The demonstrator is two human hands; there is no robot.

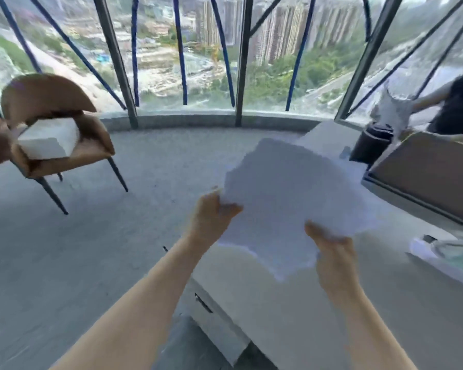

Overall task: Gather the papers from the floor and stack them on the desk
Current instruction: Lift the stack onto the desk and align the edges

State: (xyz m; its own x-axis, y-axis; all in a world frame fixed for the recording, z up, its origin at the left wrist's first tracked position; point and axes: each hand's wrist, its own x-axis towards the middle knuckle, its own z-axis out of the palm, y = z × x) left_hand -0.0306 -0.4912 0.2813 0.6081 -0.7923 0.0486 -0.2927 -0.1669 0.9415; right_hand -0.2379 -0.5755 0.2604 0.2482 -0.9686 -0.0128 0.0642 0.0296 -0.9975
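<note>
Hands reaching forward above the desk (292,303), both arms extended, left hand (211,217) pinching the papers (292,193) at their left edge, right hand (332,249) gripping the near edge, papers hovering over the desk, long axis running away toward the window (211,49).

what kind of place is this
Probably a high-rise office or study. Floor-to-ceiling windows look far down on towers and streets, a white desk stands by them, and a tan chair faces it.
</note>
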